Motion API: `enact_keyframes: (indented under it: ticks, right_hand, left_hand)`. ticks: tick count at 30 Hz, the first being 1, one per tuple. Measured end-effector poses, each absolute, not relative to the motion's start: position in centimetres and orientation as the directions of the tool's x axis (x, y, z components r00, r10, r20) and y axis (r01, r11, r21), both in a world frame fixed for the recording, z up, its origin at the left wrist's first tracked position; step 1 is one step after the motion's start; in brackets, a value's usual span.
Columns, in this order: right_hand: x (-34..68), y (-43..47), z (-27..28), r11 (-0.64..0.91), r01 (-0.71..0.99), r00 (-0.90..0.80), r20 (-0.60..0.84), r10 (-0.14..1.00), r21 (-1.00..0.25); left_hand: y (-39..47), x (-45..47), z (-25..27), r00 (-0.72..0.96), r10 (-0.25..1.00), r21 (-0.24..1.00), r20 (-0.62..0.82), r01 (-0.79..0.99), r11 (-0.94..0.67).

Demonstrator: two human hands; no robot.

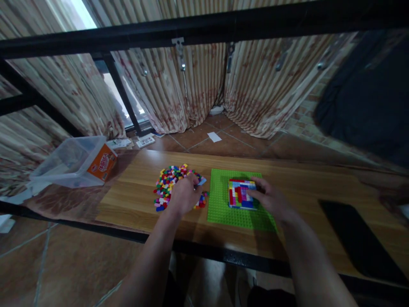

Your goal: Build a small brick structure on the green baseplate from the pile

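Note:
A bright green studded baseplate [220, 213] lies on the wooden table, bearing a low rectangular build of multicoloured toy bricks [238, 197]. At the build's right side, my right hand [270, 198] rests with its thumb over the top edge and fingers round the far right corner. Left of the baseplate spreads a pile of small loose bricks [166, 183] in many colours. Over the right part of that pile is my left hand [186, 194], its fingers closed on a light blue brick [202, 181] that shows at the fingertips. The hand covers part of the pile.
A clear plastic bin [73, 164] with an orange label stands at the table's left end. A flat black object [361, 238] lies on the right. A black metal bar [204, 27] crosses above, before the curtains [198, 85]. A dark cloth shape [367, 94] hangs at upper right.

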State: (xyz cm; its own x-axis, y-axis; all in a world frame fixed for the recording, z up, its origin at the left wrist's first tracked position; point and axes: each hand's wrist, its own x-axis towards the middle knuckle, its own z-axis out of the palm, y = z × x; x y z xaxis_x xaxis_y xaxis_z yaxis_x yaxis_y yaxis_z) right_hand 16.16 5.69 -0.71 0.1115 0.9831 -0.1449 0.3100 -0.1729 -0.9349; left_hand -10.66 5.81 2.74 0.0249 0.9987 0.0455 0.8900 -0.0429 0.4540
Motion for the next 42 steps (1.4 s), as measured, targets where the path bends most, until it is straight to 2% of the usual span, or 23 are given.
enact_keyframes:
  ticks: [4,8,24,33,42]
  right_hand:
    - [16.0,5.9,-1.2,-0.15,0.36,0.145,-0.103,0.984,-0.921]
    - [15.8,6.0,-1.3,-0.15,0.377,0.173,-0.09,0.981,-0.914]
    - [15.7,5.7,-1.1,-0.101,0.393,0.15,-0.045,0.988,-0.914]
    - [15.6,5.6,-0.9,-0.066,0.44,0.162,0.007,0.987,-0.896]
    - [15.7,5.7,-1.0,-0.073,0.468,0.155,0.0,0.988,-0.881]
  left_hand:
    - [4.9,-8.3,2.3,0.138,0.985,0.636,0.104,0.752,-0.172]
    - [3.4,-5.3,2.1,0.172,0.979,0.72,0.11,0.665,-0.198]
    - [2.7,-1.0,2.0,0.121,0.975,0.69,0.187,0.69,-0.218]
    - [3.6,-2.7,0.8,0.25,0.961,0.851,0.121,0.471,-0.23]
    - [3.3,-2.5,0.9,0.251,0.955,0.796,0.161,0.539,-0.275]
